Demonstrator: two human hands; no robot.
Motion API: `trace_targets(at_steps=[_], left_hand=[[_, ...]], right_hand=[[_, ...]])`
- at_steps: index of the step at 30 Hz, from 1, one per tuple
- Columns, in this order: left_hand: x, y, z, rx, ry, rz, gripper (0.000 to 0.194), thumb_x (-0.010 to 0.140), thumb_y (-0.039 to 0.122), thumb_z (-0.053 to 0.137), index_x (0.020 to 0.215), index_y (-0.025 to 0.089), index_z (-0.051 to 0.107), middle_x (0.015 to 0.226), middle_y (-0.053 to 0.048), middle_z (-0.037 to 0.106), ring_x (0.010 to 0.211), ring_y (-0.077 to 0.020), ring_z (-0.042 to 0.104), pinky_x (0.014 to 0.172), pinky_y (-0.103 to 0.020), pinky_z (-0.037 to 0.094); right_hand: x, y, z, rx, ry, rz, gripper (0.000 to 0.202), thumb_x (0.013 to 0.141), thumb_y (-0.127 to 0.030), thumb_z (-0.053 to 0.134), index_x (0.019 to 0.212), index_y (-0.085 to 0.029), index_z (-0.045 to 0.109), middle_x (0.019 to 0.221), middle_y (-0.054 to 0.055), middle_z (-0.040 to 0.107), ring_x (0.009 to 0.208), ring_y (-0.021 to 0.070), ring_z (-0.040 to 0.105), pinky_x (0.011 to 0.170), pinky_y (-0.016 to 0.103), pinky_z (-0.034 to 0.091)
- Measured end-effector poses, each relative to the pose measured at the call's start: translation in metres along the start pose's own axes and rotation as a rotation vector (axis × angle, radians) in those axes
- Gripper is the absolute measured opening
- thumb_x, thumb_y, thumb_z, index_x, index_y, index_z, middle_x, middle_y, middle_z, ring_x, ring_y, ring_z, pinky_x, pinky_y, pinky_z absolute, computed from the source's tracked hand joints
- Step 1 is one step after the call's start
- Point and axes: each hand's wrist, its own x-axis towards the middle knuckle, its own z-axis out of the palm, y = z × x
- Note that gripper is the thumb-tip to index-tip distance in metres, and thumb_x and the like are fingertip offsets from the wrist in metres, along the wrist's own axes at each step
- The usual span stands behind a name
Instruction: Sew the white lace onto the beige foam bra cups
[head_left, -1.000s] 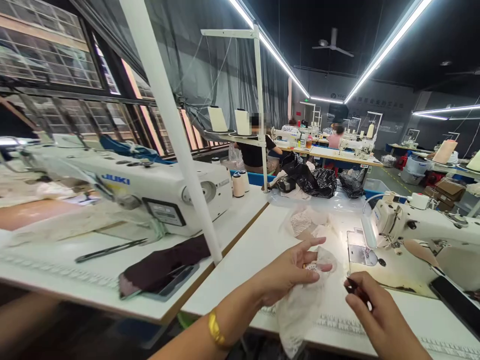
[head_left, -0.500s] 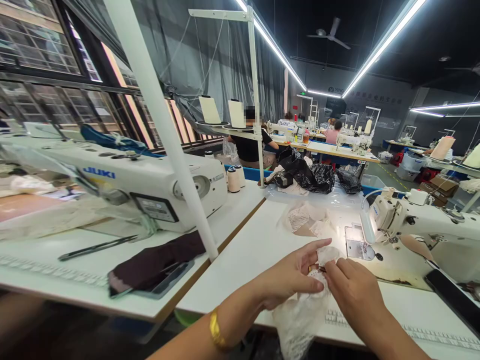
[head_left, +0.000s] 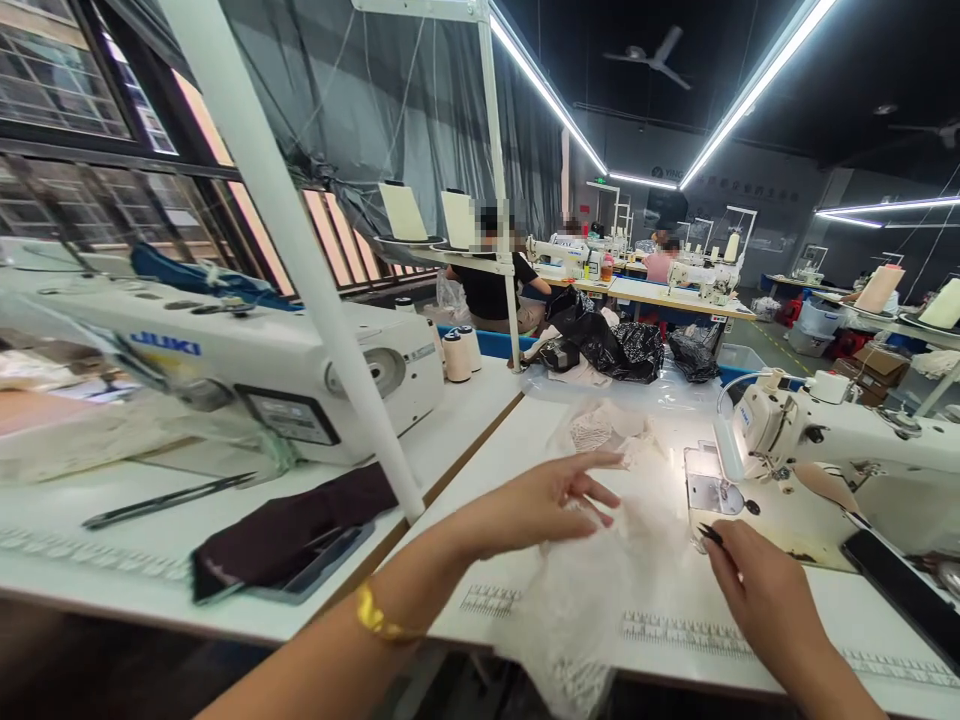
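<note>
My left hand (head_left: 559,505) is over the white table, its fingers spread apart above a piece of white lace fabric (head_left: 577,610). The fabric is blurred and hangs down past the table's front edge. Between the fingers of my right hand (head_left: 757,580) is a small dark tool (head_left: 709,534), perhaps thread snips, near the lit needle plate (head_left: 712,493) of the sewing machine (head_left: 780,425) on the right. More white lace (head_left: 596,428) lies behind my left hand.
Another sewing machine (head_left: 300,360) stands on the left table, with dark cloth (head_left: 292,530) and tweezers (head_left: 169,500) in front. A white pole (head_left: 292,240) rises between. Black plastic bags (head_left: 615,345) lie at the back. A person (head_left: 491,285) sits beyond; a phone (head_left: 900,590) is at right.
My hands have moved apart, left hand leftward and right hand rightward. The left fingers have opened off the lace, which has spread out over the table. The dark tool now shows in my right hand.
</note>
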Motion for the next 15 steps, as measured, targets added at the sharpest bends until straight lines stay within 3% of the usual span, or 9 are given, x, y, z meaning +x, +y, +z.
trace_targets(at_steps=[3, 5, 6, 8, 11, 13, 15], left_hand=[[-0.001, 0.008, -0.037, 0.357, 0.410, 0.128, 0.058, 0.073, 0.031, 0.080, 0.129, 0.030, 0.069, 0.121, -0.009, 0.075, 0.121, -0.0382, 0.064, 0.095, -0.044, 0.053], [0.002, -0.001, -0.040, 0.574, 0.503, 0.214, 0.051, 0.080, 0.035, 0.075, 0.129, 0.029, 0.069, 0.128, -0.008, 0.073, 0.129, -0.0390, 0.058, 0.105, -0.048, 0.048], [0.006, -0.011, -0.034, 0.647, 0.469, 0.254, 0.048, 0.083, 0.036, 0.072, 0.130, 0.029, 0.069, 0.132, -0.007, 0.072, 0.132, -0.0383, 0.057, 0.109, -0.049, 0.045], [0.016, -0.035, -0.009, 0.724, 0.276, 0.339, 0.046, 0.088, 0.032, 0.068, 0.134, 0.031, 0.068, 0.141, -0.006, 0.067, 0.137, -0.0356, 0.053, 0.115, -0.048, 0.040], [0.039, -0.061, 0.037, 0.865, 0.031, 0.449, 0.048, 0.091, 0.022, 0.064, 0.138, 0.031, 0.066, 0.151, -0.009, 0.058, 0.139, -0.0362, 0.049, 0.115, -0.051, 0.036], [0.053, -0.060, 0.060, 0.924, -0.039, 0.453, 0.025, 0.090, 0.015, 0.061, 0.106, 0.023, 0.078, 0.122, -0.013, 0.072, 0.117, -0.0344, 0.061, 0.104, -0.049, 0.042], [0.060, -0.046, 0.070, 0.936, -0.063, 0.460, 0.022, 0.092, 0.014, 0.057, 0.081, 0.019, 0.075, 0.094, -0.013, 0.073, 0.095, -0.0295, 0.063, 0.092, -0.044, 0.045]], right_hand=[[-0.026, 0.056, -0.003, -0.141, -0.074, 0.110, 0.028, 0.108, -0.044, 0.042, 0.106, -0.026, 0.063, 0.085, 0.003, 0.072, 0.071, 0.0230, 0.068, 0.059, 0.030, 0.044], [-0.035, 0.078, -0.010, -0.192, -0.058, 0.116, 0.033, 0.106, -0.048, 0.044, 0.108, -0.024, 0.066, 0.094, 0.008, 0.074, 0.083, 0.0268, 0.070, 0.067, 0.034, 0.050], [-0.036, 0.081, -0.014, -0.202, -0.036, 0.119, 0.034, 0.105, -0.049, 0.045, 0.110, -0.023, 0.067, 0.098, 0.011, 0.074, 0.088, 0.0288, 0.069, 0.071, 0.036, 0.052], [-0.032, 0.073, -0.021, -0.174, 0.014, 0.109, 0.036, 0.104, -0.049, 0.048, 0.114, -0.022, 0.069, 0.103, 0.014, 0.073, 0.093, 0.0312, 0.068, 0.077, 0.041, 0.054], [-0.020, 0.038, -0.024, -0.018, 0.028, 0.027, 0.030, 0.105, -0.045, 0.050, 0.113, -0.025, 0.070, 0.101, 0.012, 0.072, 0.093, 0.0311, 0.067, 0.081, 0.045, 0.056], [-0.014, 0.012, -0.023, 0.116, 0.016, -0.022, 0.026, 0.106, -0.041, 0.049, 0.114, -0.027, 0.069, 0.102, 0.010, 0.072, 0.096, 0.0303, 0.067, 0.084, 0.046, 0.057], [-0.008, -0.006, -0.021, 0.236, 0.010, -0.034, 0.024, 0.107, -0.038, 0.049, 0.119, -0.027, 0.067, 0.106, 0.010, 0.072, 0.100, 0.0290, 0.068, 0.087, 0.046, 0.059]])
